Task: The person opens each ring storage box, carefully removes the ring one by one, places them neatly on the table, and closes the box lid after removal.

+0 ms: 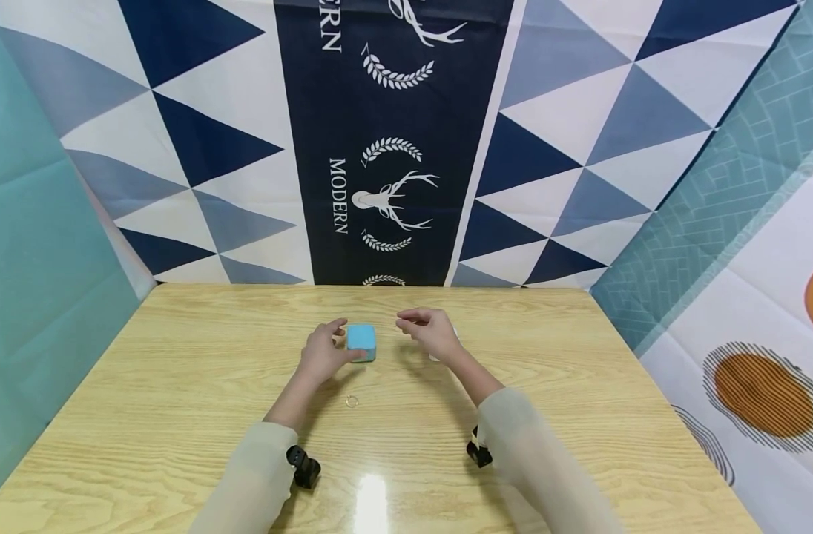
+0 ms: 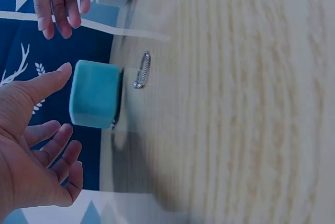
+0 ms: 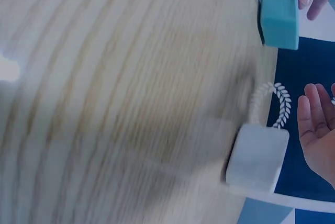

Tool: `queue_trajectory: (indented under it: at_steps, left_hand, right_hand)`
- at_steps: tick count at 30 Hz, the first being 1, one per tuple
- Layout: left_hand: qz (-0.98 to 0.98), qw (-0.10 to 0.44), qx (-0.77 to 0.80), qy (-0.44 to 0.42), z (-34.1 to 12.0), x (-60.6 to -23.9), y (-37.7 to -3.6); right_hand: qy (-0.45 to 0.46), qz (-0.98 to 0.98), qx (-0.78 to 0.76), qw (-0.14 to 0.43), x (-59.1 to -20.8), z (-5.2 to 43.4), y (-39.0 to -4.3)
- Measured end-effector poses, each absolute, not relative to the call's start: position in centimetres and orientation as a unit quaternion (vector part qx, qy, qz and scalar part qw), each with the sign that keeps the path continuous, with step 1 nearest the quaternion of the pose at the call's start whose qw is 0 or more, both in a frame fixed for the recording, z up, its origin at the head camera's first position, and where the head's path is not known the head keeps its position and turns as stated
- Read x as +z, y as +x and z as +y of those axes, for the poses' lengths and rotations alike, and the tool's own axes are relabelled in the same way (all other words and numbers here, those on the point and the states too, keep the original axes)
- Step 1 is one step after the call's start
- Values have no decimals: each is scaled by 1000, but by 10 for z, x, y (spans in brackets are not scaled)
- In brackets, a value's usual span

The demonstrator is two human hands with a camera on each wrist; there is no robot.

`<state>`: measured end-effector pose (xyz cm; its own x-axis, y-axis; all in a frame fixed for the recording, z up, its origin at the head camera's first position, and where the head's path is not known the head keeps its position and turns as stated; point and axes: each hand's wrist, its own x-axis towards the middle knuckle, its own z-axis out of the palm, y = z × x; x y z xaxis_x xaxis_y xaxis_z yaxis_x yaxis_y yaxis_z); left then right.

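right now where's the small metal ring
In the head view the small metal ring lies flat on the wooden table, near the middle, on the person's side of the turquoise box and just off the left hand.

This looked like a staged recording booth rather than a lived-in room. A bare wooden table (image 1: 179,415) was boxed in by hung fabric: a navy and white triangle backdrop (image 1: 393,141) printed with "MODERN" and a deer head behind its far edge, teal cloth (image 1: 39,252) at the left edge, patterned sheets (image 1: 747,297) at the right.
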<state>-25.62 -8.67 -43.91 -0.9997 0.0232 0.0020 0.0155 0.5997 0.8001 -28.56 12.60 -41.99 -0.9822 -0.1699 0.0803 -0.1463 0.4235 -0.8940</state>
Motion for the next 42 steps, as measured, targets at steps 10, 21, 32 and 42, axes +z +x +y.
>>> queue_trajectory:
  at_steps: [10,21,32,42]
  left_hand:
    - [882,-4,469,42,-77,-429,-251]
    - [877,-23,474,79,-56,-421,-248]
    - [864,-9,492,107,-31,-424,-250]
    - [863,3,492,117,-9,-429,-249]
  right_hand:
    - [-75,843,-533,11,-404,147,-282]
    - [-47,846,-531,-13,-412,175,-286]
    - [-30,853,-521,-28,-411,193,-283]
    - [-35,853,-519,-40,-418,209,-281]
